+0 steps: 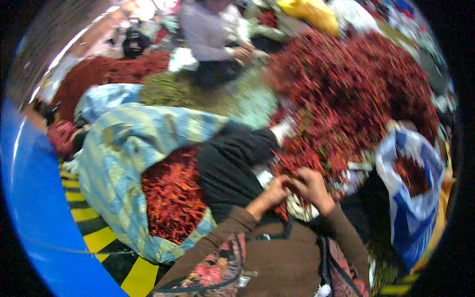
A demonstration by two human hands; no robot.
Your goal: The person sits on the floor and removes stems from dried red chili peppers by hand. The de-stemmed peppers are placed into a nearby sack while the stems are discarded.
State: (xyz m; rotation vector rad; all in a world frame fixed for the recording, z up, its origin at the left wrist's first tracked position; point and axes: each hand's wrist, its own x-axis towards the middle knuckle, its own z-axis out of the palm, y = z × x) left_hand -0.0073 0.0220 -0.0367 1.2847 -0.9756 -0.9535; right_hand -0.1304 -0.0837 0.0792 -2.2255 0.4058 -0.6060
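Observation:
My left hand (276,192) and my right hand (312,187) meet in front of my lap, fingers bent and fingertips together. Several red chili peppers (282,211) show just under my left hand and appear to be held in it. Blur and the fingers hide what lies between the right fingertips. Beyond the hands spreads a large heap of red chili peppers (334,85), some with green stems. At my left, a striped blue-and-yellow woven sack (122,156) gapes open, with loose red chili peppers (174,200) inside. My dark-trousered leg (233,163) lies between that sack and the heap.
On the right stands a blue-and-white sack (408,219) holding some chili peppers. Another person (207,33) sits ahead beside a greenish pile (167,89). A blue curved surface (33,208) and a yellow-and-black striped edge (98,237) border the left. Another red heap (107,70) lies farther back.

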